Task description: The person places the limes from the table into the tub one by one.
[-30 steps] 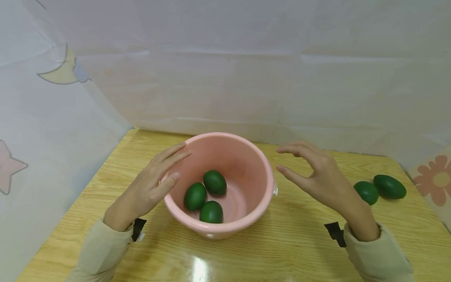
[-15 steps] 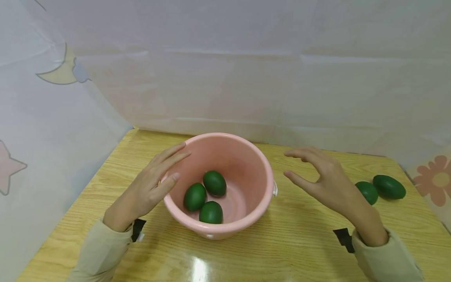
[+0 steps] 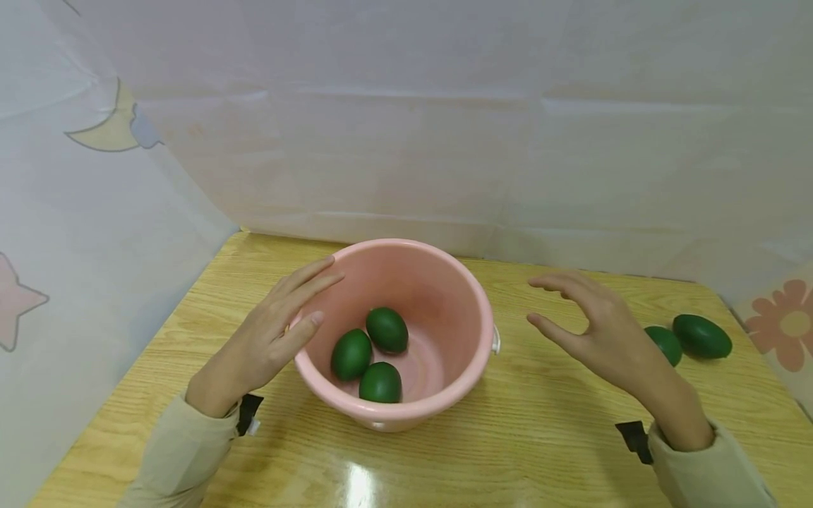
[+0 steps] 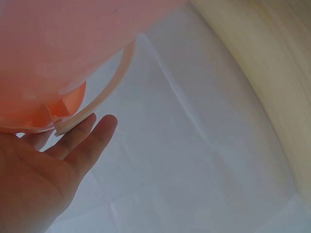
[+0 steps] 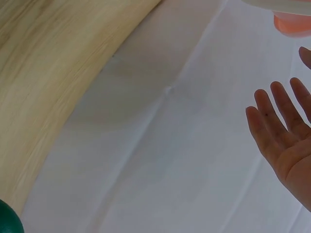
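A pink bucket (image 3: 468,282) stands on the table, its mouth tilted towards the head camera. My left hand (image 3: 267,331) rests against the left of its rim, fingers mostly straight; in the left wrist view that hand (image 4: 53,170) is beside the bucket's pale handle (image 4: 109,87). Inside lie three dark green, smooth, avocado-like fruits, one farther back (image 3: 387,329), one at left (image 3: 351,354) and one in front (image 3: 380,382). My right hand (image 3: 597,331) hovers right of the bucket, fingers spread in a loose curve, holding nothing.
Two more green fruits lie on the table's right, a rounder-looking one (image 3: 663,344) partly behind my right forearm and a longer one (image 3: 701,336). The wooden table (image 3: 483,458) meets a pale patterned sheet (image 3: 406,162) at the back and left.
My right hand has moved right and slightly towards the front, away from the bucket, with its fingers still loosely spread. My left hand, the bucket and the fruits have stayed in place.
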A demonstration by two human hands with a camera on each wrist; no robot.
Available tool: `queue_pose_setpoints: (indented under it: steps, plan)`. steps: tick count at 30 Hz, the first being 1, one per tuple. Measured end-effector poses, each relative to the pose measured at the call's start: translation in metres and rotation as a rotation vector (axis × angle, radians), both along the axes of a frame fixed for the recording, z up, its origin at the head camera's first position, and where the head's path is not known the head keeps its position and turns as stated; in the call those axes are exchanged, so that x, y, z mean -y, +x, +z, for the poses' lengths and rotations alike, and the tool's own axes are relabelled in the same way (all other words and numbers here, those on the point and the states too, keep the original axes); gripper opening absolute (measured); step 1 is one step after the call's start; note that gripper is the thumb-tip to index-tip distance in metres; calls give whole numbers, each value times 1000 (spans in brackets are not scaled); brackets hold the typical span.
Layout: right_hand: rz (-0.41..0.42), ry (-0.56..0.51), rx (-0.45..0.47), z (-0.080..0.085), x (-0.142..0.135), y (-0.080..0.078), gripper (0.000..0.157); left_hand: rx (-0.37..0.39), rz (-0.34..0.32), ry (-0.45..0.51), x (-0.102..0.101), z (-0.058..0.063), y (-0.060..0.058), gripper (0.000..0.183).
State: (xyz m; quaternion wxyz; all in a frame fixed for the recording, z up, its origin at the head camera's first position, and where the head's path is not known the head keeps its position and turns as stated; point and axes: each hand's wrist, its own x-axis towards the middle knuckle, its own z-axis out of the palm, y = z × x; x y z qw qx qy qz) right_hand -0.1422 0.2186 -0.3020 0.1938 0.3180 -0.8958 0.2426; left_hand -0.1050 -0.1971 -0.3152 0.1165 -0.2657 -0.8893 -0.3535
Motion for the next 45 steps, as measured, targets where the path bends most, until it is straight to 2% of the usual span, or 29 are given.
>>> queue_pose_setpoints:
  steps: [14, 36, 45]
  plan:
    - [-37, 5, -6, -13, -18, 1, 53, 5, -2, 2, 0, 0, -1, 50]
    - [-92, 79, 5, -29, -45, -2, 54, 0, -4, 3, 0, -1, -1, 50]
    - [-110, 91, 47, -37, -59, -4, 54, -2, -2, 8, 0, 1, 1, 50]
